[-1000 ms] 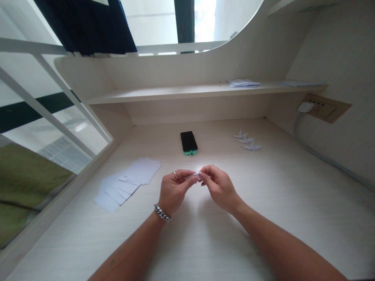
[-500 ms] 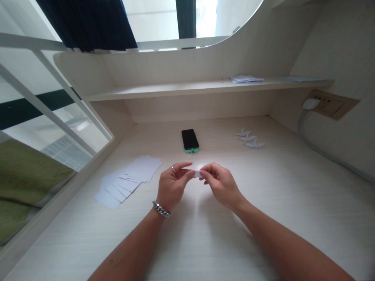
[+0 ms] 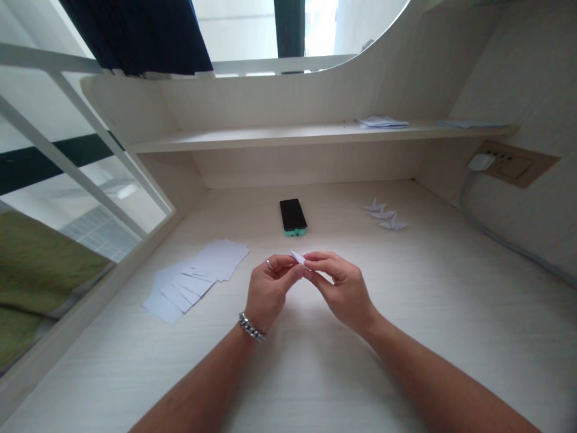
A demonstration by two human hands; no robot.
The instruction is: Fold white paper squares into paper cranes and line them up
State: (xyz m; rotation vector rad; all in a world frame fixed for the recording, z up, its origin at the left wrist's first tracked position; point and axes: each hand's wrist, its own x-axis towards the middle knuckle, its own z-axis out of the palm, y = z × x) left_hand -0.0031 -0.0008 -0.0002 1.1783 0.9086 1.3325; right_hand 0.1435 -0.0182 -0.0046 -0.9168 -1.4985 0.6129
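Above the middle of a pale wooden desk (image 3: pixel 406 337), my left hand (image 3: pixel 269 290) and my right hand (image 3: pixel 341 288) meet fingertip to fingertip. Both pinch a small folded piece of white paper (image 3: pixel 297 257), whose pointed tip sticks up between the thumbs. My left hand wears a ring and a metal chain bracelet at the wrist. A fanned pile of white paper slips (image 3: pixel 198 276) lies just left of my left hand.
A black phone in a teal case (image 3: pixel 293 216) lies face up beyond my hands. Three small folded paper pieces (image 3: pixel 386 215) sit at the back right. Papers (image 3: pixel 382 123) rest on the shelf above. A wall socket with a plug and cable (image 3: pixel 482 163) is at right.
The paper was held flat and stretched between both hands; now my hands are closer together and the piece is folded smaller, with a tip pointing up.
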